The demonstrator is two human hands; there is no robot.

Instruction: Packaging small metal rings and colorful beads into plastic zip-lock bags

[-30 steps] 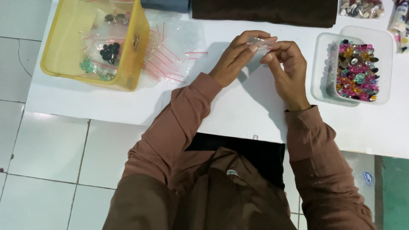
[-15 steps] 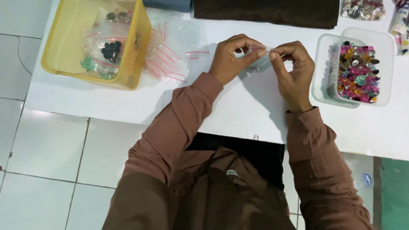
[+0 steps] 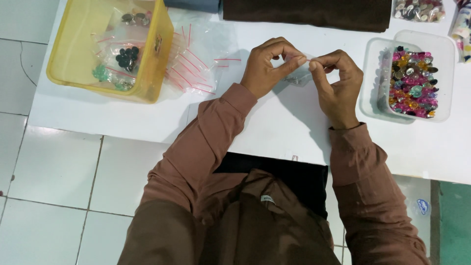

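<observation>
- Right now both hands are up over the middle of the white desk (image 3: pixel 274 132), and between them sits a small clear bag (image 3: pixel 298 76).
- Left hand (image 3: pixel 267 68) comes in from the left, fingers (image 3: pixel 294 63) pinched together on the bag's top edge.
- Right hand (image 3: pixel 338 83) mirrors it from the right, its fingers (image 3: pixel 316 62) also clamped on that same top edge, tips of both hands almost touching.
- That top edge, the bag's long axis as far as I can see, runs left to right, roughly along the desk's far edge; the body of the bag hangs below the pinch, just above the desk, with something small and dark inside that I cannot make out.
- Near the desk's left edge, a yellow plastic tub (image 3: pixel 157 64) holds more little bags of dark, green and silvery beads.
- Just beside the tub, toward the middle, lies a loose heap of empty clear bags with red strips (image 3: pixel 196 64).
- Over by the right edge, a clear plastic container (image 3: pixel 422 44) is filled with bright pink, gold and green gems, well apart from the tub and close to the right hand.
- Along the far edge, a dark brown cloth (image 3: pixel 314 14) lies flat.
</observation>
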